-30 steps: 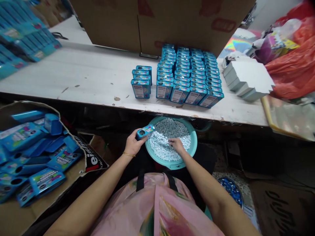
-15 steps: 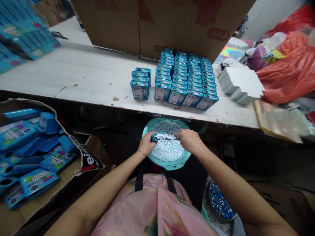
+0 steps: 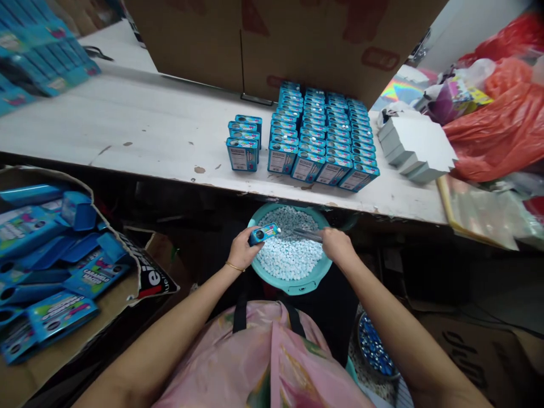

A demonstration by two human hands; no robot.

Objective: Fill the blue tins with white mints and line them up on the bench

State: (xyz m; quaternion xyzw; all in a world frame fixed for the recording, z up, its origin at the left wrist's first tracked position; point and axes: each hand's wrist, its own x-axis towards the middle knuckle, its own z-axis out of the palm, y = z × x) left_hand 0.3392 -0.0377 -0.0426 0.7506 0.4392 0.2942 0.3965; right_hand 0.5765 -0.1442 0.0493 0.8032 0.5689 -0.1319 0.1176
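My left hand [image 3: 243, 249] grips a small blue candy box [image 3: 264, 233] over the left part of a teal basin [image 3: 297, 287]. A white candy shows at the box's right end. White and pale blue candies [image 3: 289, 260] fill much of the basin. My right hand [image 3: 338, 245] is closed round a metal scoop [image 3: 309, 234], whose front end lies low over the candies. Whether the scoop carries any candies is hard to tell.
Rows of blue boxes [image 3: 323, 141] stand on the white table [image 3: 170, 136], with a smaller row [image 3: 243, 148] to their left. At left, a carton [image 3: 110, 309] holds many blue boxes. Stacked white cards [image 3: 419, 144] and red plastic bags [image 3: 501, 124] lie at right.
The scoop has drawn back from the box, and my right hand has shifted right. Its load of candies no longer shows. My left hand and the box have moved slightly left.
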